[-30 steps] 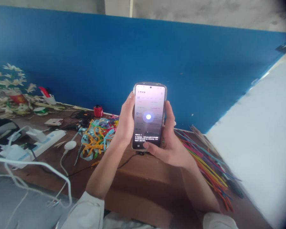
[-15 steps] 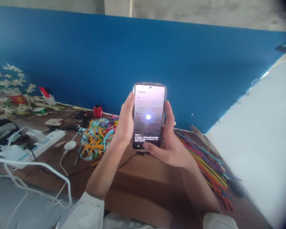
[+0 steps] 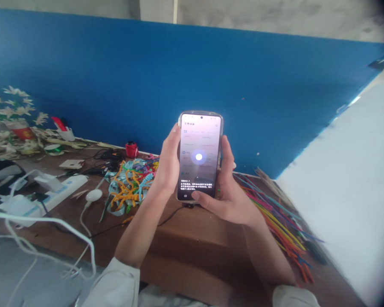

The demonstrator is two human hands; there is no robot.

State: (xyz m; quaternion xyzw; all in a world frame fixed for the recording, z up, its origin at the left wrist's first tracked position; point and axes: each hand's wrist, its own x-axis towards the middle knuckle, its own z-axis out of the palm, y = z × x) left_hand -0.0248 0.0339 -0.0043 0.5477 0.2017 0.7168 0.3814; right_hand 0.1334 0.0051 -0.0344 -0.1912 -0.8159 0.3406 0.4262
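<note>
A smartphone (image 3: 201, 143) in a clear case is held upright above the table, its lit screen facing me. Along its left edge my left hand (image 3: 169, 164) grips it, the fingers behind hidden. My right hand (image 3: 232, 189) closes on the right edge, with the thumb resting on the bottom of the screen. A bright white spot with a bluish halo shows mid-screen, above lines of small white text. From below the phone a black cable (image 3: 174, 214) runs left over the brown table (image 3: 192, 256).
Tangled colourful pipe cleaners (image 3: 131, 181) lie left of the phone, and straight ones (image 3: 280, 221) at right. A white power strip (image 3: 56, 198) with cables, a red object (image 3: 132, 149) and white flowers (image 3: 17, 106) are farther left. A blue partition (image 3: 192, 68) stands behind.
The bluish halo around the white spot on the screen has grown wider. Both hands and the phone stay practically where they were.
</note>
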